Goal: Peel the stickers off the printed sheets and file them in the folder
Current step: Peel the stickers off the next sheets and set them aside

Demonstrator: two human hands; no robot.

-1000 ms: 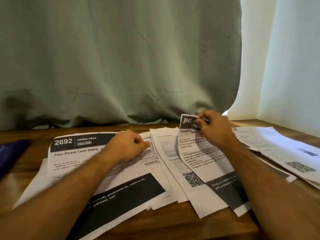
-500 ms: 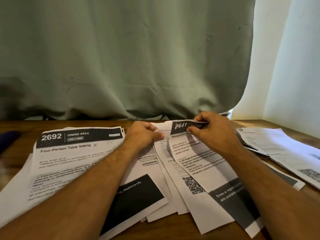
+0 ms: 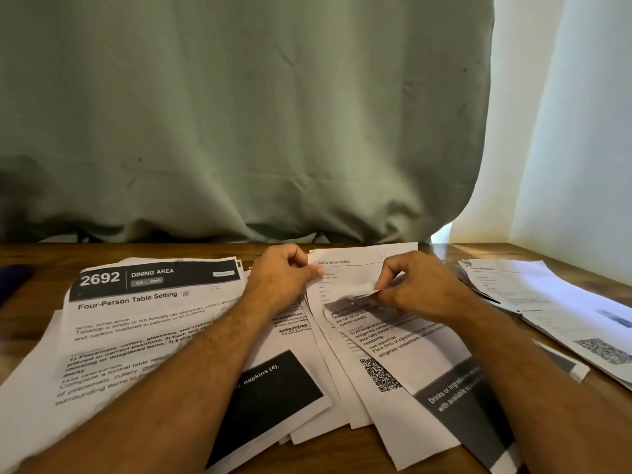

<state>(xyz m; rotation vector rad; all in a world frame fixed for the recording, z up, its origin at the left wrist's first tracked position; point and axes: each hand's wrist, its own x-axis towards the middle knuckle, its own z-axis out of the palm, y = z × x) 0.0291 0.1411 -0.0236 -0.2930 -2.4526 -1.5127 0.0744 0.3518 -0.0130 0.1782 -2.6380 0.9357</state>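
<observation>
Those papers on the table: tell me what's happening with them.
A person is working through printed sheets spread over a wooden table. The right hand has the folded-down top edge of the refrigerator task sheet in its grip, while the left hand pinches the "Scene Information" sheet behind it. The "2692 Dining Area" sheet lies flat at left, and another stack sits at right.

White printed sheets lie fanned and overlapping across the lower frame. At centre left, a sheet with a black header reading "2692 DINING AREA" (image 3: 150, 302) lies flat. At centre right, a QR-coded sheet with a dark bottom band (image 3: 403, 364) has its top edge curled over, blurred. A dark blue folder-like object (image 3: 13, 278) sits at the left edge.
</observation>
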